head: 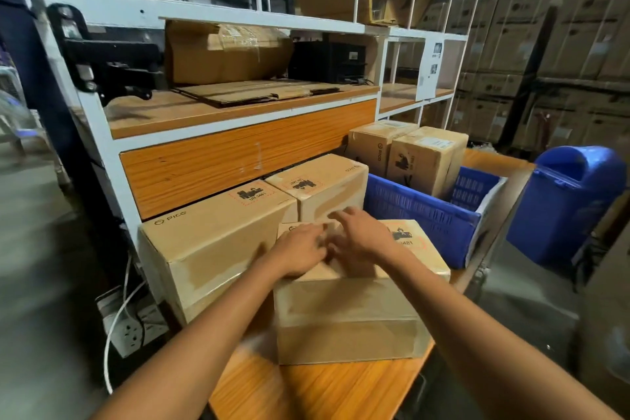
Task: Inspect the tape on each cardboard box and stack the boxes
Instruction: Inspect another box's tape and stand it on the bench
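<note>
Low in the middle of the frame, a closed cardboard box (351, 310) sits on the orange wood-grain desk (306, 392), its near face turned toward the camera and covered by a wide band of clear tape. Both bare forearms reach in from the bottom corners and meet on its top. The left hand (300, 251) and the right hand (358, 232) lie side by side, palms down, fingers (318, 242) spread and flat on the cardboard rather than curled round anything; they grip nothing. By the look of it this is the inspection step: the fingertips seem to be feeling along the top seam. The next move would call for shifting both hands to the box's sides for a firm hold, then lifting it onto a neighbour.

The hands are smeared with motion blur, and they cover the very strip of seam they rest on, so whether the tape there is sound cannot be told.

Just left of centre, touching or nearly touching the first box, stands a larger box marked PICO (211, 249), and behind it toward the middle a third box (320, 187) with a hazard label. Right of centre a blue crate (426, 211) holds two more boxes (422, 157); their lower halves are hidden by its wall. A blue bin (572, 201) stands at the right edge. Behind, the white shelf unit (211, 10) carries flattened cardboard, and the far stacks at upper right are too dim to read.
</note>
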Motion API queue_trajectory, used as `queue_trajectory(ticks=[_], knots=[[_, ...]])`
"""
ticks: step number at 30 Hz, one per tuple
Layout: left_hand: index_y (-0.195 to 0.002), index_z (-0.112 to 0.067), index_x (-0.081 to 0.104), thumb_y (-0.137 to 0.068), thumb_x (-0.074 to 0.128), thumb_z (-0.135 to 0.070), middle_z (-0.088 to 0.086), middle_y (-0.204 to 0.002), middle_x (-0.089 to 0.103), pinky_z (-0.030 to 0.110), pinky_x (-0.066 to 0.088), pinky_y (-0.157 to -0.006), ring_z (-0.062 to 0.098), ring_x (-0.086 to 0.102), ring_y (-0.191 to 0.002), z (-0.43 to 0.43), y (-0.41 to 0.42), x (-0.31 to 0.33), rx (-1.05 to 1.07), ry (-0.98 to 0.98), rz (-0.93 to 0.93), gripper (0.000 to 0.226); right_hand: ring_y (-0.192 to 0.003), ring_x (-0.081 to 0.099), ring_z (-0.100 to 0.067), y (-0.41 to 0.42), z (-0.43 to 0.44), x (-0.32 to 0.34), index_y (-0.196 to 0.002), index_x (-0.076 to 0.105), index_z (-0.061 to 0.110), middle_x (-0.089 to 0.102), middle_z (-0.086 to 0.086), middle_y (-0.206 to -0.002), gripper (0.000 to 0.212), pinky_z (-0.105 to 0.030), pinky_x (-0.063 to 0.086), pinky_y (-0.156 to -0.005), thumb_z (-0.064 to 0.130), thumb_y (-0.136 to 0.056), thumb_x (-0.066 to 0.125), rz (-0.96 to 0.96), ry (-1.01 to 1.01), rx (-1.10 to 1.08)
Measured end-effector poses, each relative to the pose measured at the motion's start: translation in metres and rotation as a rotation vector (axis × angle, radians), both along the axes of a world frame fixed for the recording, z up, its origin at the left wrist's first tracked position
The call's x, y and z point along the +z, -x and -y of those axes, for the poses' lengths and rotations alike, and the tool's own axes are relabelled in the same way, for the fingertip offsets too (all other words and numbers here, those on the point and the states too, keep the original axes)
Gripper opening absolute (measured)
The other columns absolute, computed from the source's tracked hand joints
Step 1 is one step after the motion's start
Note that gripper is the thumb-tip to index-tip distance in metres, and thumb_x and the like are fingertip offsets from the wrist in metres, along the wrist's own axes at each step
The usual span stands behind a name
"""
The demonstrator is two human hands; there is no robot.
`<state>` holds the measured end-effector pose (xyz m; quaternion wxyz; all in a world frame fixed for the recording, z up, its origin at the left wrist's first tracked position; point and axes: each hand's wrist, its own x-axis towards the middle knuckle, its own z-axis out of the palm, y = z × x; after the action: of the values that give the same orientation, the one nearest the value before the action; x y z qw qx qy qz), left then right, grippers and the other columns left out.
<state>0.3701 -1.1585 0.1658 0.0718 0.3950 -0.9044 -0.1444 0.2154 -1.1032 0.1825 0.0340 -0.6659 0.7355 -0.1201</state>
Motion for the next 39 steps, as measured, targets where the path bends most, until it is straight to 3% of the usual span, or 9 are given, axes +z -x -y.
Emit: queue_trajectory(ticks=[3, 10, 14, 18, 23, 28, 33, 35, 39], knots=[[-0.157, -0.032, 0.024, -0.104, 0.033, -0.051, -0.002, -0.167, 0.012, 0.045, 0.011, -0.124, 0.022, 0.009, -0.154, -0.002, 0.001, -0.015, 0.033, 0.021, 0.073, 0.058, -0.125, 0.048, -0.023, 0.002, -0.012, -0.028, -0.136, 0.054, 0.026, 0.050, -0.004, -0.138, 0.044, -0.047, 0.038, -0.106, 0.047, -0.105, 0.032, -0.041, 0.046, -0.018], [-0.144, -0.022, 0.046, -0.095, 0.058, -0.045, 0.007, -0.144, 0.051, 0.041, 0.046, -0.101, 0.026, 0.051, -0.125, 0.008, 0.025, 0.029, -0.005, -0.117, 0.237, 0.055, -0.101, 0.055, -0.015, 0.025, 0.006, 0.002, -0.124, 0.064, 0.027, 0.062, 0.000, -0.123, 0.036, -0.033, 0.048, -0.092, 0.048, -0.095, 0.060, -0.014, -0.190, 0.009], [-0.155, -0.026, 0.030, -0.098, 0.052, -0.048, 0.007, -0.152, 0.045, 0.044, 0.042, -0.106, 0.027, 0.047, -0.134, -0.008, 0.050, 0.040, -0.060, -0.104, 0.291, 0.065, -0.107, 0.053, -0.018, 0.058, -0.007, 0.015, -0.134, 0.058, 0.031, 0.056, 0.001, -0.125, 0.050, -0.035, 0.046, -0.097, 0.052, -0.089, 0.067, -0.090, -0.275, -0.093], [-0.148, -0.017, 0.045, -0.101, 0.042, -0.053, 0.008, -0.146, 0.050, 0.045, 0.044, -0.104, 0.028, 0.049, -0.130, -0.011, 0.068, 0.043, -0.071, 0.008, 0.566, 0.059, -0.124, 0.046, -0.023, 0.072, -0.020, 0.003, -0.146, 0.048, 0.038, 0.048, -0.001, -0.141, 0.059, -0.035, 0.037, -0.102, 0.057, -0.092, 0.062, -0.056, -0.260, -0.060], [-0.155, -0.021, 0.031, -0.103, 0.041, -0.037, 0.011, -0.163, 0.024, 0.048, 0.033, -0.114, 0.031, 0.026, -0.148, -0.031, 0.081, 0.026, -0.121, 0.051, 0.290, 0.056, -0.106, 0.061, -0.015, 0.079, -0.034, 0.019, -0.130, 0.064, 0.028, 0.066, 0.000, -0.124, 0.042, -0.027, 0.047, -0.087, 0.043, -0.092, 0.068, 0.110, -0.278, -0.078], [-0.160, -0.031, 0.012, -0.108, 0.018, -0.045, 0.006, -0.168, -0.001, 0.046, 0.005, -0.124, 0.023, 0.000, -0.155, -0.042, 0.079, -0.010, -0.133, 0.057, 0.172, 0.054, -0.101, 0.055, -0.016, 0.078, -0.059, -0.004, -0.131, 0.061, 0.032, 0.057, -0.002, -0.124, 0.039, -0.032, 0.047, -0.079, 0.053, -0.101, 0.045, -0.114, -0.099, -0.171], [-0.142, -0.023, 0.052, -0.102, 0.045, -0.034, 0.007, -0.145, 0.050, 0.042, 0.042, -0.106, 0.027, 0.047, -0.133, -0.044, 0.073, 0.002, -0.107, 0.136, -0.088, 0.042, -0.119, 0.048, -0.022, 0.082, -0.073, 0.000, -0.133, 0.060, 0.030, 0.047, -0.004, -0.135, 0.039, -0.040, 0.048, -0.097, 0.048, -0.101, 0.048, -0.061, -0.184, -0.140], [-0.125, -0.018, 0.065, -0.098, 0.053, -0.026, 0.002, -0.123, 0.062, 0.039, 0.050, -0.090, 0.023, 0.057, -0.113, -0.047, 0.061, -0.003, -0.011, 0.223, -0.277, 0.030, -0.111, 0.045, -0.015, 0.082, -0.084, -0.009, -0.130, 0.062, 0.032, 0.047, 0.001, -0.126, 0.036, -0.032, 0.048, -0.088, 0.049, -0.099, 0.052, -0.062, -0.037, -0.231], [-0.116, -0.021, 0.071, -0.097, 0.050, -0.023, 0.002, -0.111, 0.060, 0.038, 0.049, -0.086, 0.024, 0.053, -0.110, -0.049, 0.047, -0.009, -0.055, 0.261, -0.132, 0.028, -0.092, 0.048, -0.009, 0.070, -0.100, -0.032, -0.119, 0.060, 0.028, 0.053, 0.007, -0.112, 0.034, -0.027, 0.049, -0.072, 0.051, -0.103, 0.039, -0.192, 0.137, -0.255]])
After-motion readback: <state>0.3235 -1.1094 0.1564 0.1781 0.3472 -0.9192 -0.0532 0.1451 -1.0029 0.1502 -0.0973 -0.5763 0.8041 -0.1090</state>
